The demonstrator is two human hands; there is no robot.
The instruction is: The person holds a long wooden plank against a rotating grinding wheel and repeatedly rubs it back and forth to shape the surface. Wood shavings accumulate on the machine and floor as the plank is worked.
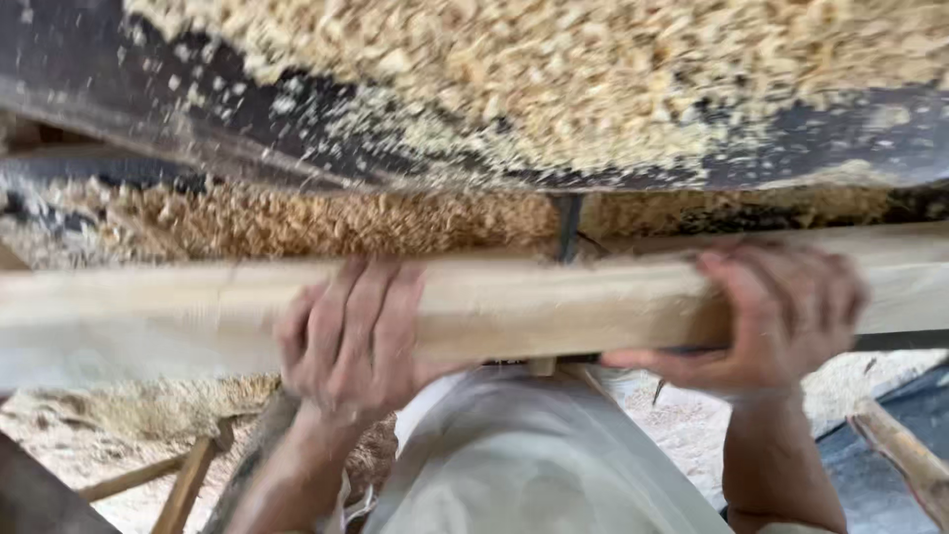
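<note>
Two bare hands grip one long pale wooden plank (554, 302) that runs level across the head view from edge to edge. The left hand (346, 336) is wrapped over the plank's near face, fingers curled down on it; the right hand (781, 311) clasps it further along, fingers over the top and thumb beneath. Just behind the plank a dark machine table (148, 109) slopes across, heaped with wood shavings (554, 69), and a second band of shavings lies between table and plank. A dark upright blade-like part (568, 225) stands right behind the plank. Below, white cloth (534, 455) hides the floor between the forearms; a wooden frame (188, 480) shows lower left.
</note>
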